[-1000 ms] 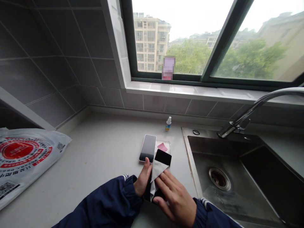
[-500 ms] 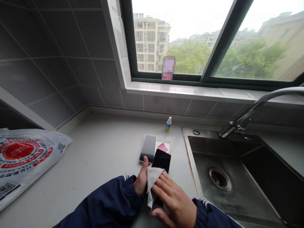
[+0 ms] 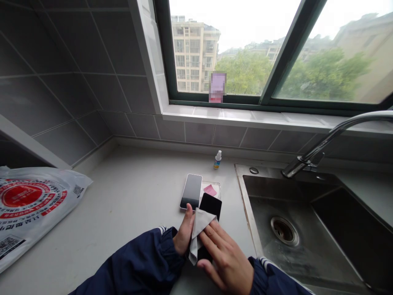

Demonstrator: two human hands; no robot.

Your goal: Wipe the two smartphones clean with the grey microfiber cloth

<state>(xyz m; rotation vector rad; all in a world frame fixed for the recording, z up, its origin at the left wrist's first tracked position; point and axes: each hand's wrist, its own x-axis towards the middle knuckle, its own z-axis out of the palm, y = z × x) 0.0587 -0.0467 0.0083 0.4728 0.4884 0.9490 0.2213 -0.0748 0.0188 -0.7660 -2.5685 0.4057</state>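
My left hand is closed around a black-screened phone, gripping it by its left side with the thumb up. Across the middle of that screen lies a light grey cloth with zigzag edges. My right hand presses the cloth flat against the glass, its fingers close together and the thumb lower down. Just beyond, a second phone with a pale rim lies face up on the counter. Beside it is a clear phone case with a pink piece of paper on it, partly covered by the held phone.
A small spray bottle with a white cap stands behind the phones. On the right are a steel sink and its curved faucet. A white plastic bag with red print lies at the left of the counter.
My right hand and the cloth have shifted slightly up the screen, and the cloth's folds have changed. My left hand keeps its grip on the phone.
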